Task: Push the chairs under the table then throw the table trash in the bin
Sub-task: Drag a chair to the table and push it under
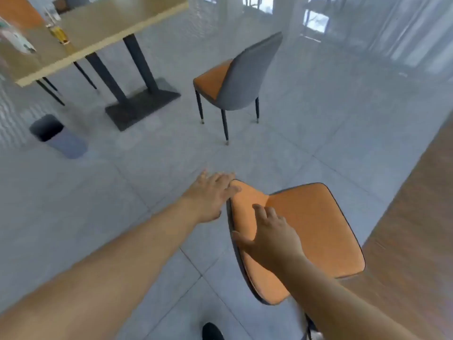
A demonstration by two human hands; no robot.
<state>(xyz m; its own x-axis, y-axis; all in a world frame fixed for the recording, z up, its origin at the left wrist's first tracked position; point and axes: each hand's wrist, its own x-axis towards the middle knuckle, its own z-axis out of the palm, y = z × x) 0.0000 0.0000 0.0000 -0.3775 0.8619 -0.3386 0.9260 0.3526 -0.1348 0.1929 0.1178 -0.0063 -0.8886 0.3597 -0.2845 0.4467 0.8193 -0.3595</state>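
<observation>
The person's two bare forearms reach forward from the bottom of the view to the near chair (318, 229), whose orange seat and orange-faced backrest lie just below the camera on the grey tiled floor (98, 204). The left hand (210, 195) is spread, fingers open, at the top end of the backrest, its fingertips touching the rim. The right hand (272, 236) lies flat and open on the orange face of the backrest, thumb hooked over its dark edge; neither hand is closed around anything.

Farther off to the upper left stands the wooden table (110, 28) on dark legs and a flat dark base. A second chair (240, 77), grey-backed with an orange seat, stands well apart from the table, to its right, its back turned to the camera. A dark bin (56, 134) sits on the floor below the table's near corner. On the table's left end lie a bottle (58, 33) with yellowish contents and some blurred white litter (19, 42); what that is cannot be told.
</observation>
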